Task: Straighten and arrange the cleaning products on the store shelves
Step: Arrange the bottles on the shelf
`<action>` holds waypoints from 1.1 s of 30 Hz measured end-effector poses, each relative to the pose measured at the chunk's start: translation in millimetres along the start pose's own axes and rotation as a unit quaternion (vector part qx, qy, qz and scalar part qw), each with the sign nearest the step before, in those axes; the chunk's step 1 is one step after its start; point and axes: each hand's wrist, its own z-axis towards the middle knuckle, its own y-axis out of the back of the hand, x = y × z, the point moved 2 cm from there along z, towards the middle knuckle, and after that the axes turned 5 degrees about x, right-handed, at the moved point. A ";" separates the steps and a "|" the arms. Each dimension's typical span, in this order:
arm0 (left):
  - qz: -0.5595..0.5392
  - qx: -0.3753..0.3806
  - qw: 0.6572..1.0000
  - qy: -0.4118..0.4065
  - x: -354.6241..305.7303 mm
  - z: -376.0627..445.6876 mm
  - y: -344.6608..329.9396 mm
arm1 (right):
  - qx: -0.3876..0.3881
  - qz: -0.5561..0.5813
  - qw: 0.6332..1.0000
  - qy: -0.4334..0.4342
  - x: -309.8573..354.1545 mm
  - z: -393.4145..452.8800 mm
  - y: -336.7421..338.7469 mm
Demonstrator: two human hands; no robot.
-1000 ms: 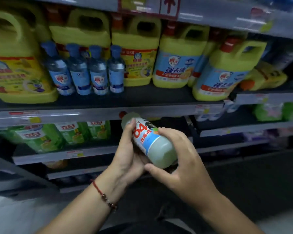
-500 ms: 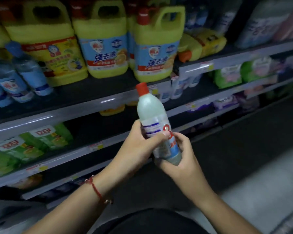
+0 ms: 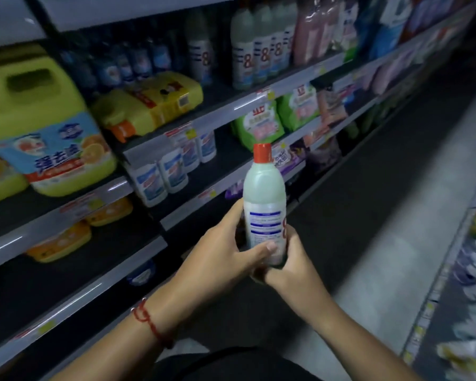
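Big jug: the large yellow plastic jug with a moulded handle (image 3: 43,127) stands at the far left of the shelf; its blue label carries bold Chinese characters and orange slices, too blurred for me to read surely.
Fallen jug: a smaller yellow jug with an orange cap (image 3: 151,103) lies on its side just beside it, so that one wants standing up, I'd say.
Small white bottles: a row of squat white bottles with blue labels (image 3: 165,174) sits on the shelf below; print unreadable.
Left hand: the left hand (image 3: 226,251) is wrapped round the lower part of the held bottle, thumb across the label.
Held bottle: the pale translucent plastic bottle with a red screw cap (image 3: 263,199) is upright, in the air before the shelves; its back label of small blue print faces us, with part of a red figure at its edge.
Right hand: the right hand (image 3: 291,259) cups the base from below and behind.
Matching row: like bottles marked with a large red "8" (image 3: 261,50) stand on the upper shelf, probably its home.
Green pouches: green and white refill bags (image 3: 261,122) lean below them.
Risk: reaching up, the bottle could knock that close-packed row over, or slip if one hand lets go early.
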 end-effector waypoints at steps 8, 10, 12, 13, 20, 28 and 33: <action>-0.110 0.029 0.992 0.058 6.1 96.7 -13.2 | -0.048 -0.123 0.991 0.011 9.9 68.3 56.3; -0.153 0.015 0.985 0.081 10.4 124.6 -11.6 | -0.053 -0.170 0.984 0.021 18.0 95.1 62.1; -0.203 -0.008 0.974 0.099 16.5 149.9 -4.5 | -0.051 -0.210 0.976 0.025 27.4 122.0 67.0; -0.228 -0.016 0.968 0.100 18.9 162.5 1.2 | -0.048 -0.224 0.973 0.030 31.8 136.2 70.1; -0.210 -0.033 0.973 0.093 31.5 241.0 49.5 | 0.022 -0.135 0.990 0.037 55.9 230.0 90.0; -0.206 -0.148 0.957 0.141 11.9 285.9 80.9 | 0.097 -0.067 0.991 0.070 82.8 320.9 95.9; -0.209 -0.268 0.918 0.204 1.7 296.4 84.3 | 0.153 -0.085 0.979 0.109 99.2 358.3 96.9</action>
